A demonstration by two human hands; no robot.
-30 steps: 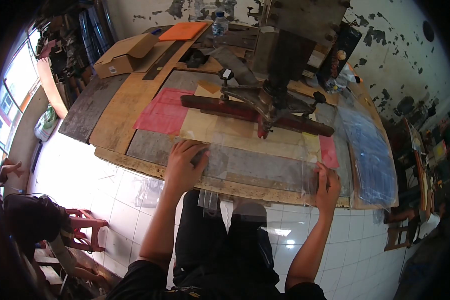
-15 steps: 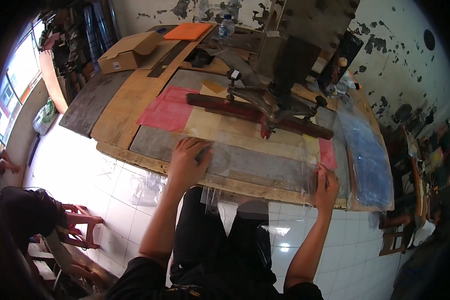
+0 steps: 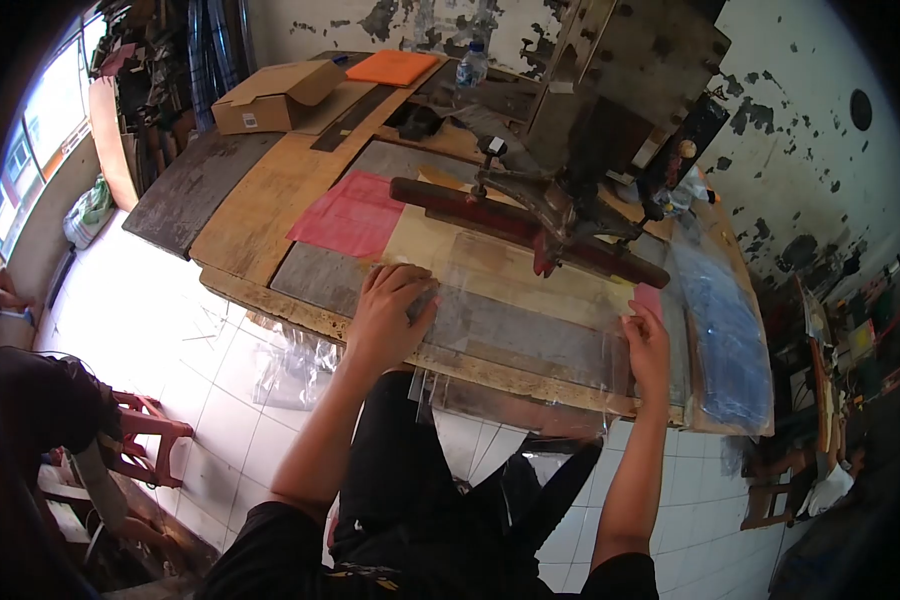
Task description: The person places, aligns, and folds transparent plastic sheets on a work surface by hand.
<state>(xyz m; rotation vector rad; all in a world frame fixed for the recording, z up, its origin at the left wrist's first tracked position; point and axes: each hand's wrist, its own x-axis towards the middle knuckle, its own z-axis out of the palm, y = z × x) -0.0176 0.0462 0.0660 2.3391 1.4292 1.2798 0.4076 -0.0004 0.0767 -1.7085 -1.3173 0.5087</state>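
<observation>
Clear plastic sheet (image 3: 530, 325) lies between my fingertips, short of the red bar (image 3: 530, 230). My left hand (image 3: 385, 315) has fingers together, thumb apart; my right hand (image 3: 647, 350) pinches the far edge, and I'd tension both sides evenly.

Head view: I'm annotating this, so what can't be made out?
In the head view:
- Left hand: palm hidden by its own back.
- Right hand: fingers hide whether it pinches the clear plastic sheet.
- Brown cardboard box: label too small.
- Lower-left person: cut off by dark edge.

Two hands (image 3: 390, 312), one bottle (image 3: 471, 67), one cardboard box (image 3: 270, 98), seemingly two pink pieces (image 3: 348, 217).
</observation>
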